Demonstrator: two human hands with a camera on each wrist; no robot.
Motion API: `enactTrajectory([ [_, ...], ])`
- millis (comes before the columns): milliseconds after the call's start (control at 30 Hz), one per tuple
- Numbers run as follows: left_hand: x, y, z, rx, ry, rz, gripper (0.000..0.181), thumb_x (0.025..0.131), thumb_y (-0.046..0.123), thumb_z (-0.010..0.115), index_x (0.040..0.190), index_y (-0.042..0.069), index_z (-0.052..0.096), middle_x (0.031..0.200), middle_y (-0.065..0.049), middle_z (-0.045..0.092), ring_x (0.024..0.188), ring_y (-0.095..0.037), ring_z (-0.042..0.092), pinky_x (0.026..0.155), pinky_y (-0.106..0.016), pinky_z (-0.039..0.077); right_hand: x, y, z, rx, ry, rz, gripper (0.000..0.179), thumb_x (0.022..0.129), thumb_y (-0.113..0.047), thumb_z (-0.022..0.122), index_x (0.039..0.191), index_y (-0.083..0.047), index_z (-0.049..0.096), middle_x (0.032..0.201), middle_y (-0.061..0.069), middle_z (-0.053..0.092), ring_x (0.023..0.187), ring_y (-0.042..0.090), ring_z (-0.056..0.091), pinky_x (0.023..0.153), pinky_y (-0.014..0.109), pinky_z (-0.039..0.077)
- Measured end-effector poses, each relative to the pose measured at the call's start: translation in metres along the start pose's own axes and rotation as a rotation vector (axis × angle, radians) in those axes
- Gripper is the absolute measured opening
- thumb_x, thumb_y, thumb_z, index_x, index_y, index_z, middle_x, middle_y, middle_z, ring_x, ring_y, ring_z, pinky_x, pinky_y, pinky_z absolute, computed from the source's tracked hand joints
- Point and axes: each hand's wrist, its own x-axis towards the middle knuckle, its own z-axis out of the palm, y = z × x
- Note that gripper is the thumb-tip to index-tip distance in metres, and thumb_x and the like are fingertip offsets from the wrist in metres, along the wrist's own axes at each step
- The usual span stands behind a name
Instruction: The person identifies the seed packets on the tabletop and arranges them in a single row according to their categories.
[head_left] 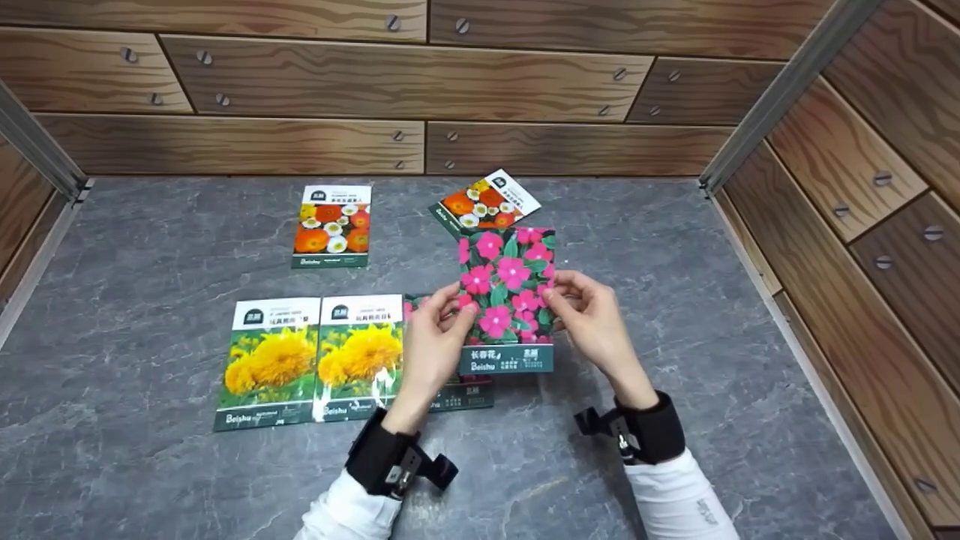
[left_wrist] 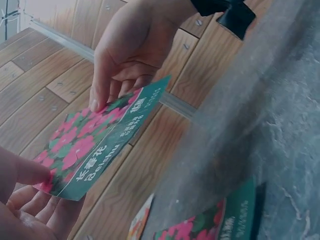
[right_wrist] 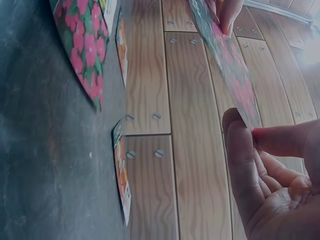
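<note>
Presently, my left fingers [head_left: 441,301] and right fingers [head_left: 583,282] pinch the pink-flowered packet [head_left: 507,300] by its side edges, above the counter [head_left: 637,225], just right of centre; I judge this a placing step, calling next for level lowering and even release.

Pink-flowered packet [head_left: 507,298], perhaps teal-banded
</note>
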Motion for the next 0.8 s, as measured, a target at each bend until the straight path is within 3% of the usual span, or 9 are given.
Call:
enactTrajectory([
  [67,0.000,-0.004,0.002,0.021,-0.009,0.004,0.046,0.092,0.022,0.063,0.134,0.007,0.054,0.117,-0.015,0.066,0.106,-0.030,0.067,0.094,-0.037,0.056,0.002,0.003,-0.001,-0.009,0.003,0.001,0.027,0.094,-0.010,0.058,0.116,0.005,0.061,0.097,0.026,0.066,0.068,0.023,0.067,0.057,0.024,0.057],
  [267,-0.001,-0.013,0.006,0.104,-0.080,0.023,0.053,0.091,0.016,0.063,0.140,0.010,0.046,0.119,-0.014,0.065,0.089,-0.029,0.068,0.066,-0.023,0.051,0.008,0.012,-0.006,-0.051,-0.002,0.010,0.028,0.094,-0.009,0.058,0.116,0.007,0.060,0.097,0.027,0.066,0.067,0.024,0.066,0.054,0.024,0.056],
  [333,-0.003,-0.013,0.008,0.176,-0.101,0.034,0.058,0.090,0.015,0.065,0.143,0.011,0.043,0.121,-0.015,0.064,0.089,-0.026,0.069,0.066,-0.021,0.053,0.010,0.015,-0.008,-0.061,-0.013,0.021,0.028,0.094,-0.009,0.058,0.116,0.008,0.060,0.097,0.028,0.066,0.067,0.025,0.066,0.053,0.022,0.055],
  [467,-0.007,-0.015,0.011,0.398,-0.147,0.112,0.070,0.089,0.017,0.066,0.150,0.015,0.031,0.140,-0.014,0.052,0.112,-0.025,0.063,0.089,-0.032,0.056,0.015,0.026,-0.015,-0.057,-0.037,0.061,0.028,0.094,-0.009,0.058,0.116,0.008,0.060,0.099,0.029,0.065,0.068,0.023,0.066,0.053,0.023,0.056],
  [600,-0.013,-0.016,0.013,0.617,-0.227,0.240,0.073,0.090,0.022,0.066,0.151,0.019,0.027,0.156,-0.013,0.032,0.138,-0.031,0.043,0.111,-0.043,0.042,0.023,0.047,-0.022,-0.053,-0.048,0.105,0.030,0.095,-0.013,0.058,0.118,0.005,0.059,0.104,0.030,0.064,0.067,0.011,0.065,0.060,0.035,0.060],
  [700,-0.015,-0.017,0.014,0.731,-0.290,0.328,0.069,0.088,0.028,0.068,0.148,0.021,0.035,0.161,-0.013,0.020,0.145,-0.034,0.031,0.115,-0.047,0.037,0.027,0.060,-0.025,-0.073,-0.044,0.111,0.031,0.095,-0.014,0.058,0.120,0.004,0.059,0.106,0.030,0.064,0.067,0.005,0.064,0.065,0.042,0.060],
  [800,-0.015,-0.019,0.014,0.830,-0.340,0.404,0.067,0.084,0.036,0.070,0.144,0.019,0.043,0.160,-0.014,0.020,0.146,-0.034,0.027,0.116,-0.051,0.034,0.028,0.067,-0.025,-0.116,-0.044,0.102,0.031,0.094,-0.012,0.057,0.120,0.005,0.058,0.105,0.030,0.065,0.069,0.003,0.063,0.070,0.048,0.059],
])
